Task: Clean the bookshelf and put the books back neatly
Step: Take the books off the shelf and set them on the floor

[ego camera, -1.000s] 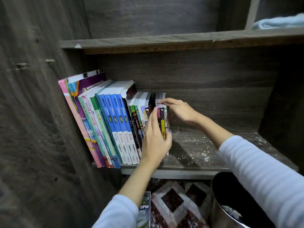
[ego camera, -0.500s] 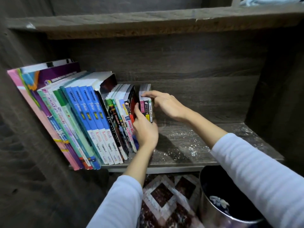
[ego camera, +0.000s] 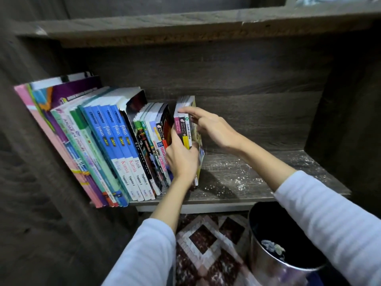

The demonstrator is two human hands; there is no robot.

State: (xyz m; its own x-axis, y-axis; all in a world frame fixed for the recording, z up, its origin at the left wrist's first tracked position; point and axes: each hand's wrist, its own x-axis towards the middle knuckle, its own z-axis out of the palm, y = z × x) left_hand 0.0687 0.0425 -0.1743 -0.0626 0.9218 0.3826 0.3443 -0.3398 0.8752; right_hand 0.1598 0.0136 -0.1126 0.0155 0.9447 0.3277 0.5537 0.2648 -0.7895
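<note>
Now, your left hand (ego camera: 181, 162): curled round the lower part of a small bundle of thin paperbacks with pink, black and yellow spines (ego camera: 184, 129), thumb against its left face.
Your right hand (ego camera: 214, 129): index finger straight across the bundle's top edge, the other fingers loosely bent by its right cover.
Bundle: upright on the dark wooden shelf board (ego camera: 257, 188), just right of the leaning row of blue, green and pink schoolbooks (ego camera: 115, 141).
Board: white specks right of the bundle.
Below: shiny metal bin with black liner (ego camera: 274, 271).

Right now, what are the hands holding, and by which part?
The left hand grips the small books round their lower spines; the right hand only touches their top edge, fingers straight.
</note>
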